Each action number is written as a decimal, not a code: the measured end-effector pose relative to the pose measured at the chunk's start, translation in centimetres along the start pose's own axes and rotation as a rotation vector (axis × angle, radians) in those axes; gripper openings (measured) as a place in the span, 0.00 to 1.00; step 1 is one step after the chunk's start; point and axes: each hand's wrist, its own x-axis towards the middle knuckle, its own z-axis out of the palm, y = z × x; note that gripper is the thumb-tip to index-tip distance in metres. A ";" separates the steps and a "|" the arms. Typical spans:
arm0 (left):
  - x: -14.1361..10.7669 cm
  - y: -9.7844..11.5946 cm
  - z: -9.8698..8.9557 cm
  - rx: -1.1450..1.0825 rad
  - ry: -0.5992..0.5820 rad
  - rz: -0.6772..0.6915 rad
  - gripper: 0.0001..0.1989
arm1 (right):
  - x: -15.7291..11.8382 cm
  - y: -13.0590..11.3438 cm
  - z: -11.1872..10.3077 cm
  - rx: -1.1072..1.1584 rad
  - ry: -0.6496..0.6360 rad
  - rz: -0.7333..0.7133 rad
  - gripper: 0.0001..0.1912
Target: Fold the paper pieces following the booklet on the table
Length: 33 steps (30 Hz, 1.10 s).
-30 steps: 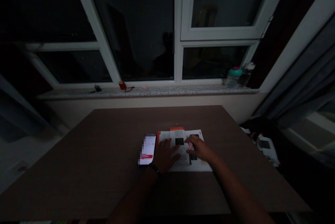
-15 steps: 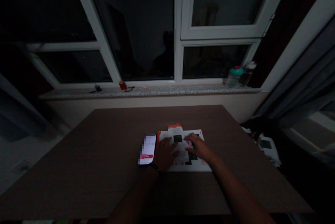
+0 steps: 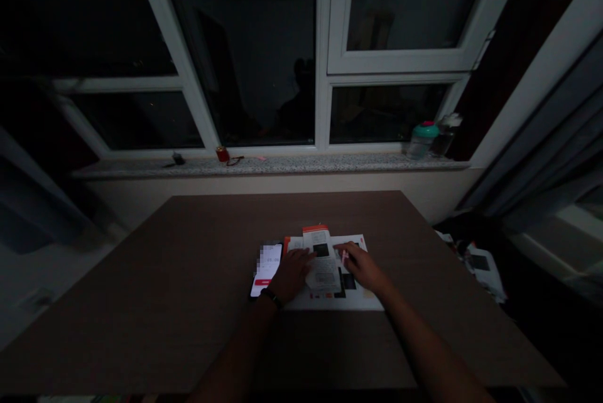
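Observation:
A printed sheet (image 3: 325,271) with an orange top edge, narrow and seemingly folded, lies over a wider printed page (image 3: 372,302) on the brown table. My left hand (image 3: 293,272), a dark band at its wrist, rests at the narrow sheet's left edge, fingers stretched onto the paper. On the other side, my right hand (image 3: 363,267) curls around a small pink object (image 3: 345,257), too small and dark to name. Its index finger reaches to the sheet's right edge. A lit phone (image 3: 266,268) lies just left of my left hand.
The table (image 3: 198,277) runs up to a wall below a stone windowsill (image 3: 282,166). On the sill stand a red jar (image 3: 222,154), a teal-lidded bottle (image 3: 423,139) and a clear bottle (image 3: 446,134). Papers (image 3: 483,268) lie beyond the table's right edge.
My left hand has drawn slightly left, off the middle of the narrow sheet, its fingers less spread. My right index finger has straightened along the sheet's right side.

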 end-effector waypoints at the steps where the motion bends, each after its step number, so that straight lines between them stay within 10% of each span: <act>1: 0.0 -0.2 0.0 -0.005 -0.015 -0.001 0.22 | 0.0 0.0 0.0 0.011 0.016 0.021 0.20; 33: -0.1 0.8 -0.4 0.082 -0.042 -0.024 0.21 | -0.2 -0.5 0.8 -0.057 -0.092 0.152 0.19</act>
